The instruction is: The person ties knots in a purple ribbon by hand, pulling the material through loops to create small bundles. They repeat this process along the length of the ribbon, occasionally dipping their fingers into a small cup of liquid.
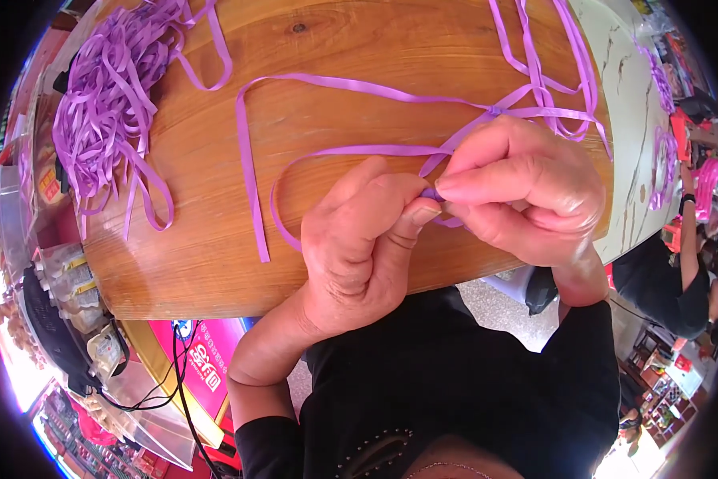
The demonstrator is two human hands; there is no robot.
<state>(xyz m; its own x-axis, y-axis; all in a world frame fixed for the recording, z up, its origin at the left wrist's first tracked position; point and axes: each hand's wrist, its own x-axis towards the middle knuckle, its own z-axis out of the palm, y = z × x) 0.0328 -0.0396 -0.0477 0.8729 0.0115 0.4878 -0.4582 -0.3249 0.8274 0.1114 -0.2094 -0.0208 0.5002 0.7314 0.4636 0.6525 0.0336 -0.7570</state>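
Note:
Both hands meet over the wooden table with a purple ribbon (327, 81) between them. My left hand (359, 243) pinches the ribbon between thumb and forefinger. Close against it, my right hand (530, 191) pinches the same ribbon with its fingertips. A small bunched, dark purple part (431, 194) shows between the fingertips; whether it is a knot I cannot tell. From the hands the ribbon runs left in loops, and one loose end lies on the wood. Just above my right hand sits a small knot (495, 111) in the ribbon.
A big tangled heap of purple ribbon (107, 104) covers the far left of the wooden table (191, 271). More ribbon strands (534, 56) lie at the far right. A white marbled table (626, 88) adjoins there. Another person (666, 279) in black is at the right.

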